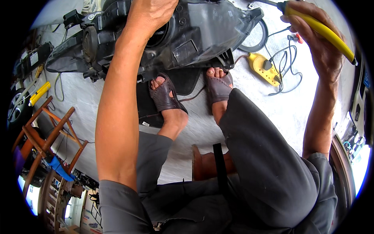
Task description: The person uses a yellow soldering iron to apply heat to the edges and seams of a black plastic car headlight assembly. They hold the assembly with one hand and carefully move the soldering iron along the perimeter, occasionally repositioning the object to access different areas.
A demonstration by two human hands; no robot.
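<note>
Tool [322, 29] in curled right hand [320, 47]; left hand [151, 12] by black housing [210, 33], grip unclear.

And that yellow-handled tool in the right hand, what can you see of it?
The yellow-handled tool has a long, slightly curved, plastic-looking handle with a black lower end and a black collar. A thin shaft runs left from the collar past the picture's upper edge, so its tip is out of view. The handle slants down to the right, gripped by the right hand.

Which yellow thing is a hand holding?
The long yellow handle in the right hand. The yellow power strip lies on the floor, and no hand touches the yellow bar at far left.
</note>
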